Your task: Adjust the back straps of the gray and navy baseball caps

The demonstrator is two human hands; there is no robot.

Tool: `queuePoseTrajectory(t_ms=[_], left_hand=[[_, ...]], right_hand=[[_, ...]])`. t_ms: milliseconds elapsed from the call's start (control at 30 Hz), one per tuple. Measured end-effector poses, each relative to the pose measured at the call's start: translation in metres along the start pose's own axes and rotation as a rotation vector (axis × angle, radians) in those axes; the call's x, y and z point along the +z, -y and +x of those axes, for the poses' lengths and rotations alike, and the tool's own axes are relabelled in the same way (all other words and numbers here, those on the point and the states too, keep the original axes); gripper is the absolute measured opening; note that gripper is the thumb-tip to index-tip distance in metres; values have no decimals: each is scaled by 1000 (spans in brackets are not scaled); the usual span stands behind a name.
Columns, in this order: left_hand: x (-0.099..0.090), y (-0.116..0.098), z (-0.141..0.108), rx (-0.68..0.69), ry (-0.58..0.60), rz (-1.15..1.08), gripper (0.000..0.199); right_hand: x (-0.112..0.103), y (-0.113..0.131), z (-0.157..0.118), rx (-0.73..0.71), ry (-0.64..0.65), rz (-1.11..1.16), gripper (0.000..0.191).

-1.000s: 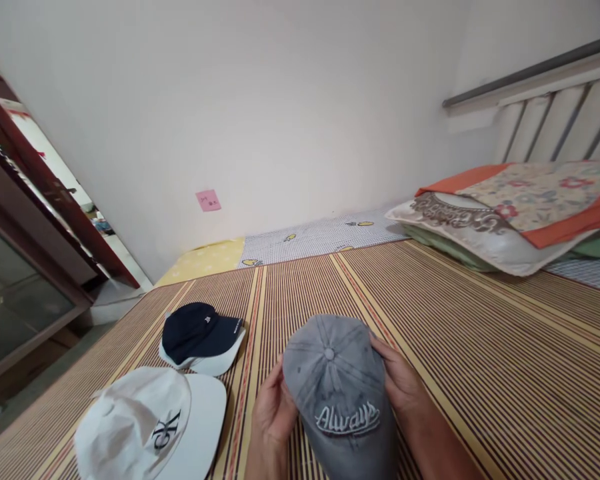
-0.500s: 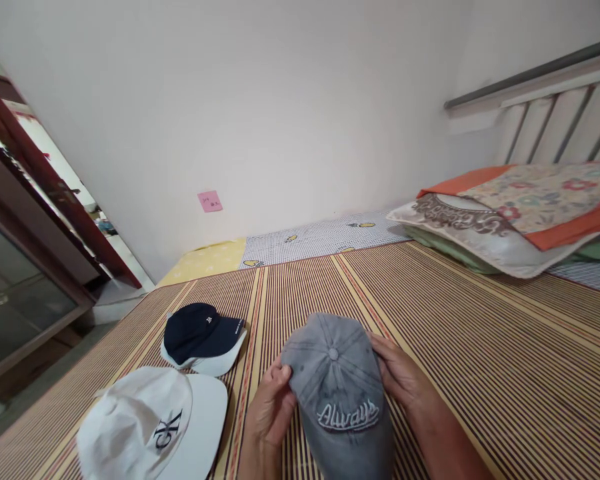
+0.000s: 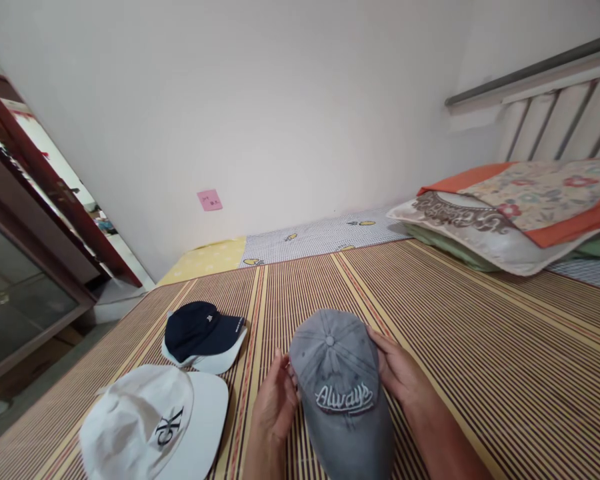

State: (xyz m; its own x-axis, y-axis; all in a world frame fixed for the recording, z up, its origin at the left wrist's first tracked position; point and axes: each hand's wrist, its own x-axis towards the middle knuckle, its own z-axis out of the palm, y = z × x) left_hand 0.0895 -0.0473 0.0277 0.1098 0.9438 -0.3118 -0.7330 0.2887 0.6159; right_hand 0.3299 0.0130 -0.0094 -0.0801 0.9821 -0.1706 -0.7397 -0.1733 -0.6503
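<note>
Between my hands is a grey baseball cap (image 3: pixel 341 370) with "Always" embroidered in white, its brim toward me. My right hand (image 3: pixel 400 370) grips the cap's right edge, its fingers partly hidden behind the crown. At the left edge my left hand (image 3: pixel 275 397) holds the cap's side, with the thumb raised beside the crown and the other fingers partly tucked under. To the left lies a white cap (image 3: pixel 135 420) with black "CK"-style lettering. Behind it, a navy cap (image 3: pixel 193 330) is stacked on a pale cap (image 3: pixel 220 362).
All the caps are over a striped bamboo mat (image 3: pixel 300 287) on a bed. Pillows (image 3: pixel 460 230) with a floral orange-edged cover (image 3: pixel 545 197) lie at the far right by the slatted headboard (image 3: pixel 555 120). A pink note (image 3: pixel 209 200) is on the white wall (image 3: pixel 305 100).
My left thumb has lifted off the top of the grey cap and now points up. The cap's crown has straightened and rounded out slightly. The other caps have stayed in place.
</note>
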Motion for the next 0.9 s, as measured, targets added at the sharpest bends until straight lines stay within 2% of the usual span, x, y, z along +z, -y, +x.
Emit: queuePoseTrajectory(t_ms=[200,333,567,700,900], left_hand=[[0,8,5,15,-143,-1,18],[-2,13,11,54,-169,-31,17],[-9,20,21,108,-214,-46,25],[-12,23,25,101,-223,-50,21],[-20,22,30,50,-304,-41,18]], right_hand=[[-1,-4,2,-9,-35,-11,27],[2,-6,1,15,-25,-32,17],[-4,-13,6,-26,-24,-67,17],[-12,-17,10,-51,-28,-77,15],[-17,-22,17,-48,-59,-102,16]])
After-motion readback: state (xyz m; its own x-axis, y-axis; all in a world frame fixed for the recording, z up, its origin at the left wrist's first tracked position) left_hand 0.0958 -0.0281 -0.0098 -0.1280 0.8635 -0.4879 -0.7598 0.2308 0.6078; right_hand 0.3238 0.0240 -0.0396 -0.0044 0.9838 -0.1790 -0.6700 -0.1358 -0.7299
